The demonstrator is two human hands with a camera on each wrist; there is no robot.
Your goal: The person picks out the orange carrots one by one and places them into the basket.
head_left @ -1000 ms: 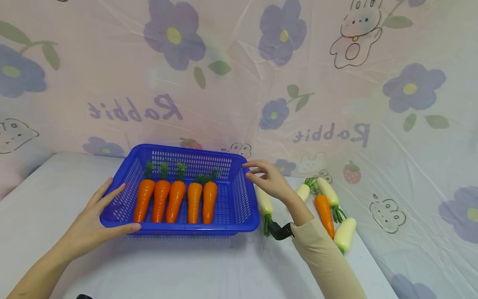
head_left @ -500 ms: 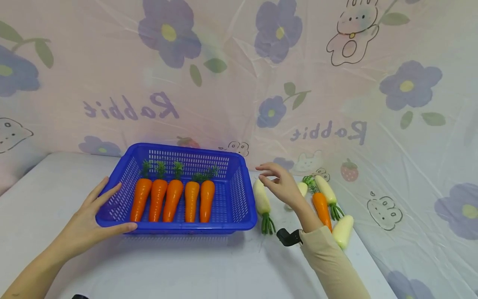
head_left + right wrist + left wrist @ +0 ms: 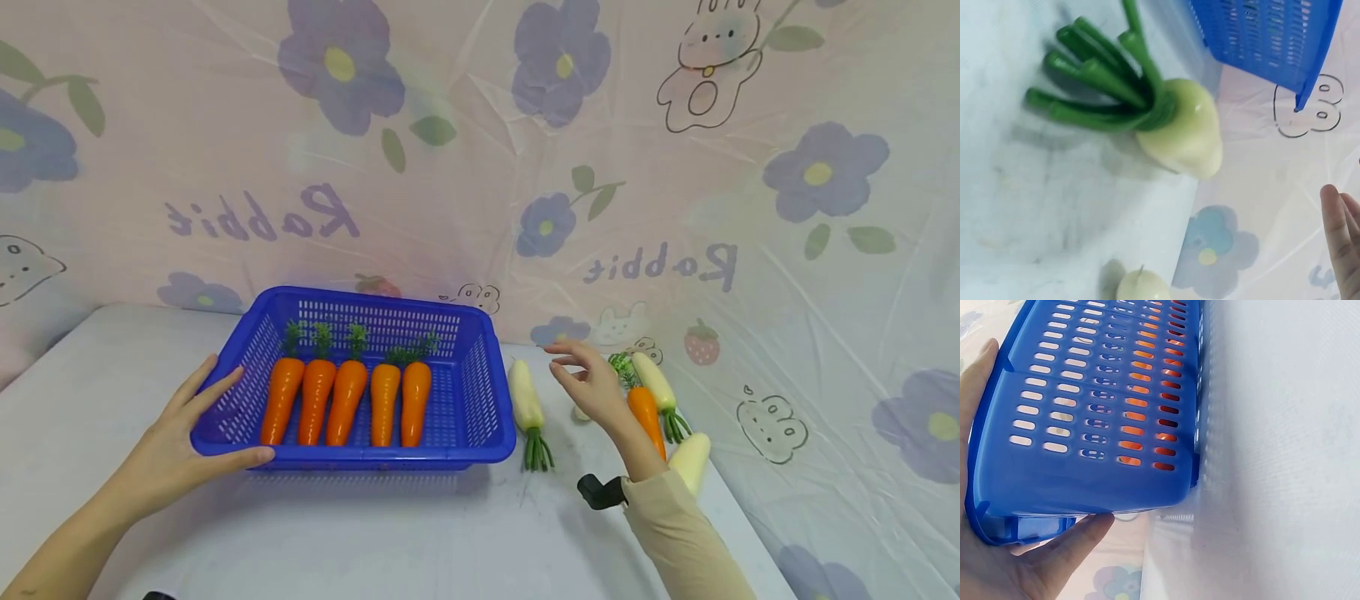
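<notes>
A blue plastic basket (image 3: 360, 455) with slotted walls holds several orange carrots (image 3: 350, 404), laid side by side with their green tops toward the back. My left hand (image 3: 168, 442) holds its near left corner, thumb along the front rim and fingers spread over the left side; the left wrist view shows a finger (image 3: 1082, 547) against the outer wall. To the right of the basket lies a white radish (image 3: 527, 400) with green stems. My right hand (image 3: 596, 387) hovers beyond that radish, fingers loosely bent and holding nothing. Behind it a second white radish (image 3: 1142, 287) is mostly hidden in the head view.
Farther right on the white table (image 3: 360, 542) lie a loose carrot (image 3: 645, 412), a white radish (image 3: 656, 383) behind it and another pale radish (image 3: 692, 458) partly covered by my sleeve. A rabbit-and-flower curtain (image 3: 450, 167) hangs along the back and right.
My right hand has moved away from the basket's right rim, over the white radish and further right. My left hand stays at the basket's corner. The whole head view has shifted slightly.
</notes>
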